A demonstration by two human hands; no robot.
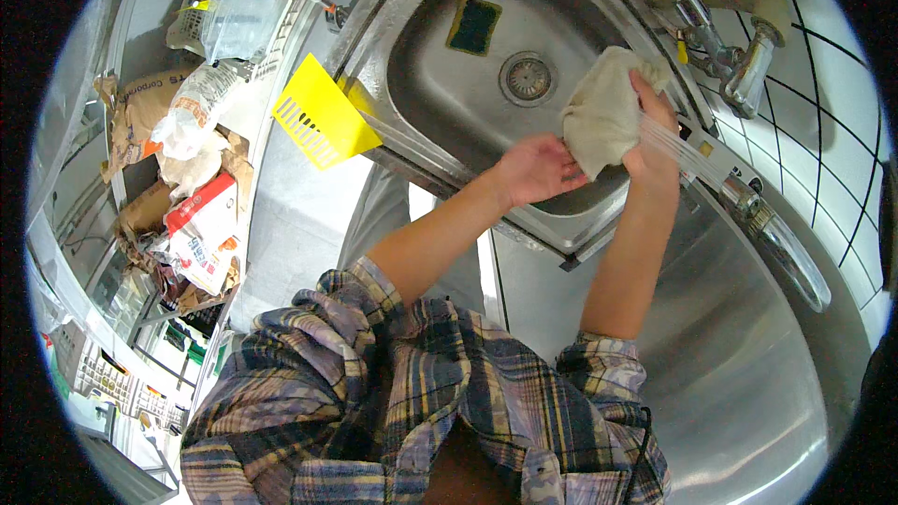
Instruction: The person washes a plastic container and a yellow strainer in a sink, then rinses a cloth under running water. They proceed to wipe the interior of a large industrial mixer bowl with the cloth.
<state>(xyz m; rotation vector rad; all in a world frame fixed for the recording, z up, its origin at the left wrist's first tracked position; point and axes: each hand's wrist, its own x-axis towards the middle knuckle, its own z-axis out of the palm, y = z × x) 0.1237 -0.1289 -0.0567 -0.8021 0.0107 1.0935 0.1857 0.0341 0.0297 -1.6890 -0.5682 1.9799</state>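
A pale beige cloth (607, 109) is over the right side of the stainless steel sink (449, 133). My right hand (652, 126) grips its right side, thumb on top. At the cloth's lower left edge are the curled fingers of my left hand (544, 172); whether they pinch it is not clear. A stream of water (684, 151) runs from the chrome tap spout (793, 252) towards the cloth and my right hand. Left of the round drain strainer (527, 78), a dark green scouring sponge (474, 27) lies on the sink's bottom.
A yellow slotted plastic piece (323, 116) stands at the sink's left edge. Wall-mounted chrome tap fittings (729, 63) stand by white tiles. A curved stainless steel surface (729, 365) lies at lower right. Shelving at left holds paper bags (151, 105), plastic packages and clear containers (242, 21).
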